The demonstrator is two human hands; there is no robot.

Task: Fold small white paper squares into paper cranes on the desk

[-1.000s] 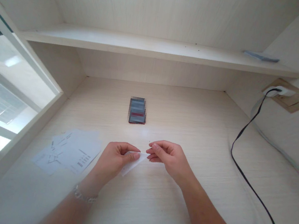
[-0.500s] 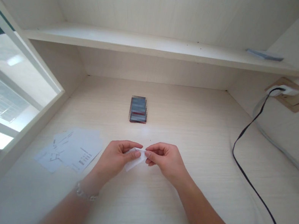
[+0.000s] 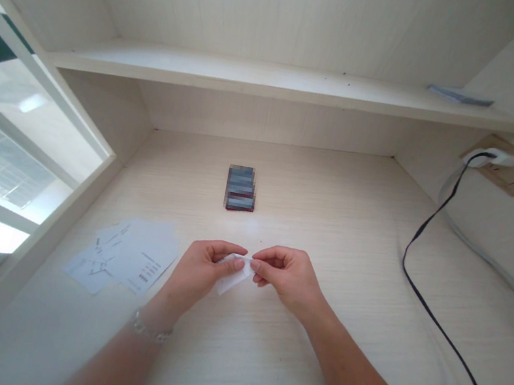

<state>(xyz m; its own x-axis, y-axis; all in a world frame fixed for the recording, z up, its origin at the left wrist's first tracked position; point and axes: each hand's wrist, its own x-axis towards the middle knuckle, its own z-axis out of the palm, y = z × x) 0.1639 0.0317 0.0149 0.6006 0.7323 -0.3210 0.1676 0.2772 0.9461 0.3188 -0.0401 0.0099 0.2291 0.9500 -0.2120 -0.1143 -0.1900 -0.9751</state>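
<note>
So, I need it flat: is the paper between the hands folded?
Cannot tell: the white paper is pinched between the left hand and right hand, one corner hanging down, and fingers hide any fold.

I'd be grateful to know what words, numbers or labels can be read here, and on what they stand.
Nothing is legible: the printed papers beside the left hand have lines of small print and a barcode-like mark, all too small to read, and the dark object is pixelated.
</note>
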